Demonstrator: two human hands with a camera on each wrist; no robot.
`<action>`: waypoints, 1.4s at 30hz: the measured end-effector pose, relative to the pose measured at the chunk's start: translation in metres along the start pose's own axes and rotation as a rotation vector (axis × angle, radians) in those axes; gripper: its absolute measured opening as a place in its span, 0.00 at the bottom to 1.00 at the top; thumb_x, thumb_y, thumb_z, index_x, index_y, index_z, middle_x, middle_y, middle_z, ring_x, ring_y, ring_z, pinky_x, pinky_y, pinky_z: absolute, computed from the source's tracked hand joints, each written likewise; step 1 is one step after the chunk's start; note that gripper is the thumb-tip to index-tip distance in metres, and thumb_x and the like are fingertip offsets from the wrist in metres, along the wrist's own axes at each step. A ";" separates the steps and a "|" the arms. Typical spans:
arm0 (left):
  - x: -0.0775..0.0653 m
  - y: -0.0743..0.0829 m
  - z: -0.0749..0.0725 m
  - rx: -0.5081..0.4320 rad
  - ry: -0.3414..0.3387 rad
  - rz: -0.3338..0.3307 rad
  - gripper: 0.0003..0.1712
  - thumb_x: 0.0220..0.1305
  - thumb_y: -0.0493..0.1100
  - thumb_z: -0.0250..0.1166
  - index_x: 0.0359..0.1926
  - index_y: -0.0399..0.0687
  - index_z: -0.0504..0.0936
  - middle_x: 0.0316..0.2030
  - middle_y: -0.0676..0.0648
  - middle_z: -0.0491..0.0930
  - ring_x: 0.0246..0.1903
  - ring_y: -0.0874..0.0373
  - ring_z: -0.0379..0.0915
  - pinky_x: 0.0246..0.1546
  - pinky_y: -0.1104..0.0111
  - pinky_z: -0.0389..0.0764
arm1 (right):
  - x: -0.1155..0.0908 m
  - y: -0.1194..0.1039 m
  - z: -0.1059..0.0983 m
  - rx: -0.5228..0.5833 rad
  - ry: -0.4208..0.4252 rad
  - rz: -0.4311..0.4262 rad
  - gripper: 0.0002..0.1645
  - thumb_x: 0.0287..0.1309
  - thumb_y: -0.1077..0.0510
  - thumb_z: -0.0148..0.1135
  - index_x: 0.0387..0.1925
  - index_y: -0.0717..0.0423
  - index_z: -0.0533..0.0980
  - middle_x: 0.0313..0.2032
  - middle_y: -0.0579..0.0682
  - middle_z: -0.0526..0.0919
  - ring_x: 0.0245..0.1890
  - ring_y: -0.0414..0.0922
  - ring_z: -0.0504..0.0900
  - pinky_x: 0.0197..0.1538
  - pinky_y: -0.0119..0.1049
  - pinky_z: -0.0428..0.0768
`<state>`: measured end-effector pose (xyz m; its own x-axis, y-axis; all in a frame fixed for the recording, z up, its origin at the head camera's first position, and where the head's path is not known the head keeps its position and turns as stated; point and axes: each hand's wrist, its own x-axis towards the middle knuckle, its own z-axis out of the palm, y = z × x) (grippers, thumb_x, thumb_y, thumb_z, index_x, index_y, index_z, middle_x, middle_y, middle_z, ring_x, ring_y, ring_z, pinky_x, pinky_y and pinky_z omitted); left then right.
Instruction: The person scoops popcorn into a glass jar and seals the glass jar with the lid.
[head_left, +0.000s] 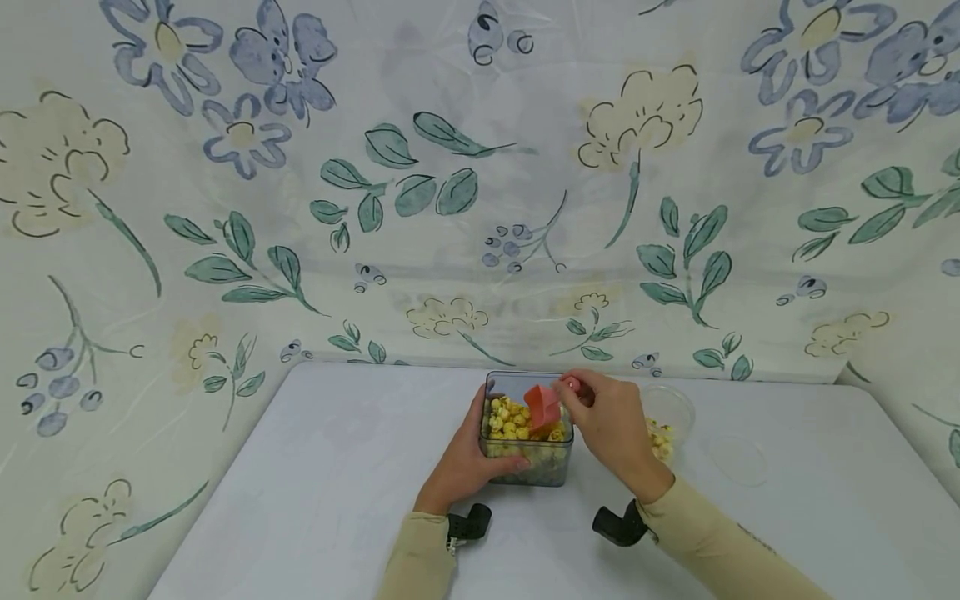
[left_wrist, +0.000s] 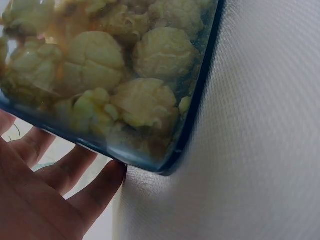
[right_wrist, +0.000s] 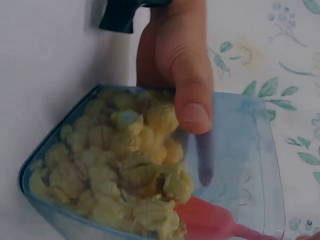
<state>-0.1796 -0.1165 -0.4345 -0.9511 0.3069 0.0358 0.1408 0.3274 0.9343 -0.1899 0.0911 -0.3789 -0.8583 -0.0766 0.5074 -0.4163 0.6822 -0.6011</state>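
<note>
A clear blue-tinted square container (head_left: pixel 527 462) filled with popcorn (head_left: pixel 510 417) stands on the table. My left hand (head_left: pixel 463 462) holds it, the thumb across its front wall and the fingers along its left side. In the left wrist view, the left fingers (left_wrist: pixel 102 192) press on the container's wall. With my right hand (head_left: pixel 611 421) I grip the handle of a red scoop (head_left: pixel 543 407) over the container's right side. The right wrist view shows the scoop (right_wrist: pixel 207 220) down against the popcorn, and my left thumb (right_wrist: pixel 194 110) lying over the wall.
Right of the container, partly behind my right wrist, is a clear round tub (head_left: pixel 678 408) with some popcorn inside. A clear round lid (head_left: pixel 737 460) lies flat beside it on the white table (head_left: pixel 322 483). Behind the table hangs a floral-patterned cloth (head_left: pixel 450 250).
</note>
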 end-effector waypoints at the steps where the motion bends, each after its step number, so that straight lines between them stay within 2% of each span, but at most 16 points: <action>1: 0.000 0.000 0.000 0.001 0.000 -0.002 0.65 0.47 0.48 0.74 0.73 0.57 0.35 0.69 0.47 0.53 0.66 0.54 0.52 0.65 0.54 0.54 | 0.000 0.001 0.000 0.015 -0.011 0.028 0.09 0.56 0.55 0.64 0.31 0.57 0.82 0.15 0.41 0.75 0.13 0.33 0.70 0.19 0.28 0.71; 4: -0.001 0.001 0.000 0.007 0.004 -0.014 0.65 0.47 0.49 0.74 0.73 0.57 0.35 0.69 0.47 0.52 0.66 0.53 0.51 0.65 0.53 0.53 | 0.000 0.003 0.001 0.046 -0.026 0.089 0.09 0.57 0.55 0.63 0.32 0.57 0.82 0.17 0.43 0.77 0.13 0.32 0.71 0.18 0.28 0.71; 7: -0.001 0.001 0.000 0.010 0.001 -0.016 0.65 0.47 0.49 0.74 0.73 0.57 0.35 0.70 0.47 0.51 0.66 0.53 0.51 0.65 0.53 0.54 | -0.002 0.002 0.002 0.038 -0.021 0.094 0.09 0.57 0.55 0.63 0.32 0.57 0.82 0.17 0.43 0.77 0.13 0.33 0.71 0.17 0.29 0.71; 13: 0.000 0.001 0.000 0.014 0.000 -0.018 0.65 0.47 0.50 0.74 0.73 0.57 0.35 0.70 0.47 0.50 0.67 0.53 0.50 0.65 0.54 0.54 | -0.004 -0.001 0.002 -0.055 0.016 -0.014 0.06 0.55 0.57 0.64 0.29 0.56 0.82 0.17 0.43 0.76 0.15 0.34 0.67 0.18 0.27 0.68; 18: 0.000 0.001 0.000 0.009 0.005 -0.027 0.66 0.46 0.50 0.74 0.73 0.57 0.35 0.71 0.47 0.48 0.66 0.53 0.51 0.64 0.54 0.55 | -0.005 -0.005 0.003 -0.052 0.026 -0.074 0.05 0.55 0.59 0.65 0.27 0.56 0.81 0.17 0.42 0.76 0.15 0.33 0.66 0.18 0.26 0.68; 21: 0.001 0.001 0.000 0.005 0.005 -0.029 0.66 0.46 0.50 0.74 0.73 0.57 0.35 0.71 0.48 0.47 0.66 0.54 0.52 0.64 0.54 0.56 | -0.004 -0.004 0.004 0.019 0.013 -0.021 0.06 0.55 0.57 0.64 0.28 0.56 0.82 0.16 0.42 0.76 0.13 0.32 0.68 0.17 0.27 0.69; 25: 0.001 0.000 0.001 0.003 0.000 -0.030 0.66 0.46 0.50 0.74 0.73 0.57 0.35 0.71 0.47 0.47 0.66 0.53 0.51 0.64 0.53 0.56 | -0.003 -0.001 0.003 0.116 0.017 0.121 0.08 0.56 0.56 0.64 0.31 0.57 0.83 0.15 0.46 0.77 0.10 0.34 0.71 0.14 0.30 0.68; 29: 0.001 -0.001 0.001 0.003 0.006 -0.037 0.66 0.45 0.51 0.75 0.73 0.57 0.35 0.71 0.49 0.47 0.67 0.53 0.50 0.64 0.52 0.55 | -0.004 0.003 0.001 0.147 0.017 0.188 0.08 0.55 0.56 0.65 0.31 0.57 0.83 0.16 0.49 0.78 0.11 0.37 0.72 0.13 0.31 0.66; 32: 0.002 -0.001 0.000 0.007 0.008 -0.033 0.66 0.45 0.51 0.75 0.73 0.58 0.35 0.71 0.49 0.47 0.67 0.54 0.49 0.64 0.53 0.54 | -0.006 0.004 0.001 0.117 0.024 0.154 0.07 0.55 0.57 0.65 0.29 0.56 0.82 0.15 0.47 0.76 0.11 0.35 0.71 0.13 0.30 0.65; 38: 0.001 -0.001 0.000 0.005 0.002 -0.016 0.65 0.46 0.50 0.75 0.73 0.59 0.35 0.69 0.47 0.52 0.66 0.54 0.52 0.64 0.53 0.55 | -0.011 0.000 0.004 0.007 0.027 -0.014 0.05 0.55 0.59 0.65 0.28 0.58 0.82 0.16 0.42 0.75 0.14 0.34 0.67 0.15 0.26 0.66; 42: 0.001 -0.001 0.001 0.004 0.002 -0.029 0.65 0.46 0.50 0.75 0.73 0.60 0.36 0.70 0.47 0.52 0.65 0.54 0.52 0.64 0.53 0.55 | -0.013 -0.001 0.007 0.036 0.057 0.018 0.07 0.55 0.58 0.65 0.29 0.59 0.82 0.16 0.43 0.74 0.14 0.34 0.67 0.16 0.27 0.68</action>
<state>-0.1801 -0.1160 -0.4353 -0.9552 0.2957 0.0093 0.1142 0.3396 0.9336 -0.1808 0.0867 -0.3890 -0.8476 -0.0228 0.5302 -0.4127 0.6565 -0.6315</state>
